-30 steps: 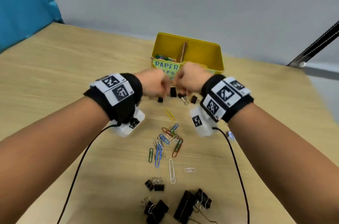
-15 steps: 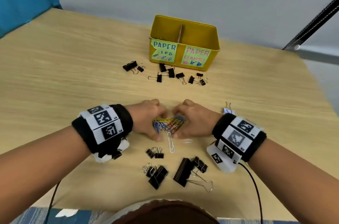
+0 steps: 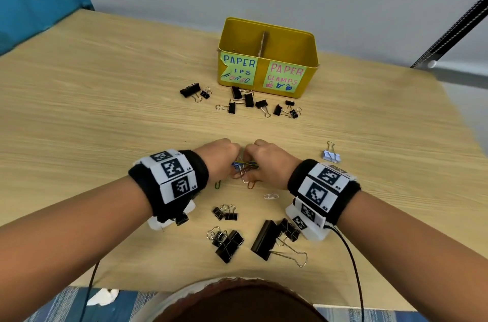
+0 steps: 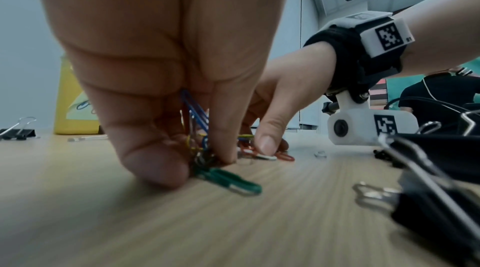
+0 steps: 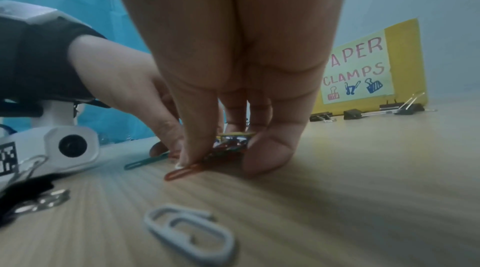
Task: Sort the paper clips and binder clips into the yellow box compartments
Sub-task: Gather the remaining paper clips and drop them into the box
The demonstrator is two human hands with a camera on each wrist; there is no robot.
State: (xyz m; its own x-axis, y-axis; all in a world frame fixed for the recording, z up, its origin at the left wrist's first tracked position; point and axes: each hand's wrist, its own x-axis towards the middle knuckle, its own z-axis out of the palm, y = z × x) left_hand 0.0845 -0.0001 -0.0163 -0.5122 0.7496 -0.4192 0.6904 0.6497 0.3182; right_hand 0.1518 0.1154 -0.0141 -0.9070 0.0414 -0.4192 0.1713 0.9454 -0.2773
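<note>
Paper clips: a coloured bunch lies on the counter, gathered between both hands, well short of the box.
Stray clips: one green sticks out under the left fingers; one red under the right; a white one lies apart, near the right wrist.
Left hand: grip narrow, fingers curled down and pinching blue and yellow clips against the counter.
Right hand: grip narrow too, fingertips pressing and pinching the bunch from the other side.
Yellow box: at the far side, divider down the middle; left label for paper clips, right label "PAPER CLAMPS". Contents cannot be seen from here.
Binder clips, far: a black scatter just in front of the box.
Binder clips, near: more black ones close to the person, one large; a pale blue one off to the right.
Step in hand: likely gathering the loose paper clips into one handful.
Next move: probably closing on the bunch, lifting it without shedding strays, and carrying it to the left compartment; the green, red and white clips may need a second pass.
</note>
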